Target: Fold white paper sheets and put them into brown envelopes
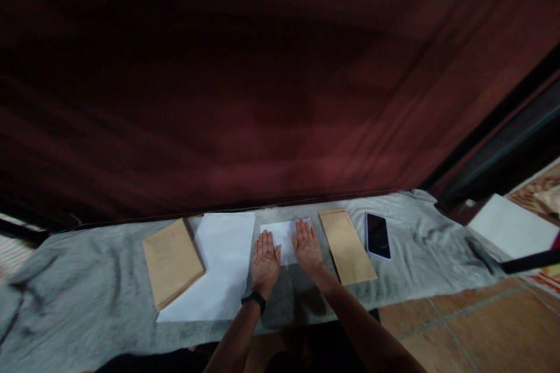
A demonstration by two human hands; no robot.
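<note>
My left hand (265, 260) and my right hand (307, 246) lie flat side by side, fingers stretched out, pressing on a small folded white sheet (284, 235) on the grey cloth (87, 297). A black band sits on my left wrist. To the left of my hands lies a larger white paper stack (219, 271) with a brown envelope pile (171, 260) partly over it. Right of my right hand lies another brown envelope (346, 246).
A dark phone (377, 235) lies screen up beyond the right envelope. A deep red curtain (262, 99) hangs behind the cloth-covered table. A white board (511, 227) and a dark bar stand at the right over a tiled floor (472, 326).
</note>
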